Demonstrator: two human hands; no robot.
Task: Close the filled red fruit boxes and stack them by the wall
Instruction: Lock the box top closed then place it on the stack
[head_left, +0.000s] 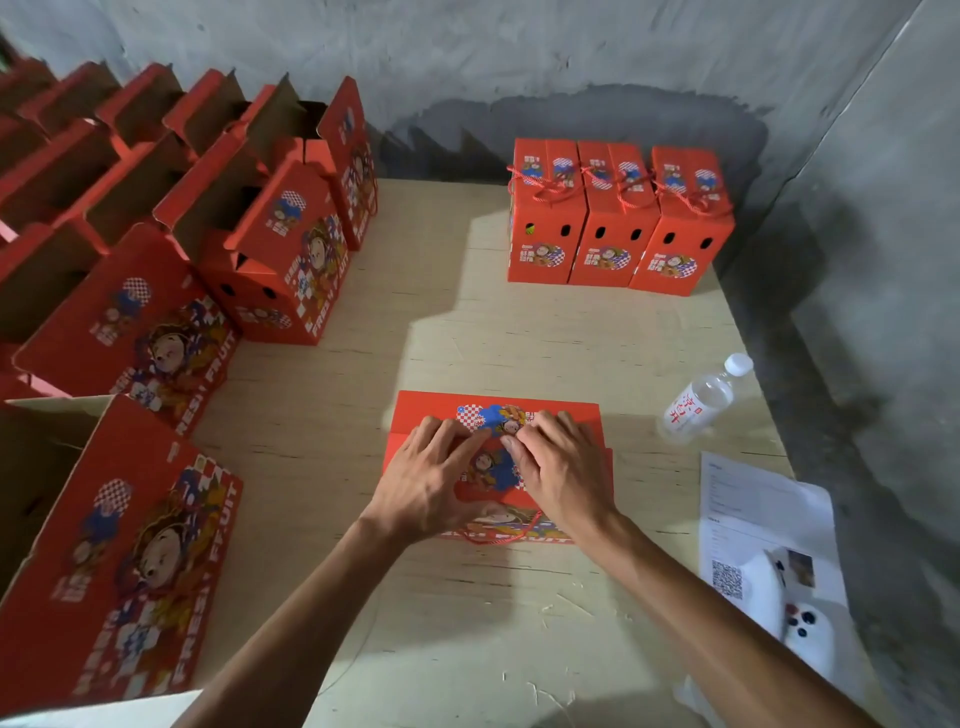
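A red fruit box (563, 415) stands on the wooden table right in front of me, its top flaps folded down. My left hand (428, 480) and my right hand (558, 467) both press flat on those flaps, fingertips meeting at the middle seam. A red cord (506, 538) loops out from under my hands at the near edge. Three closed red boxes (618, 228) with tied cord handles stand side by side at the far wall.
Several open red boxes (280, 249) with raised flaps fill the left side in rows. A water bottle (701, 397) lies at the right. A printed sheet (753, 519) and a white phone (805, 631) lie near the table's right edge. Grey concrete walls close off the back and right.
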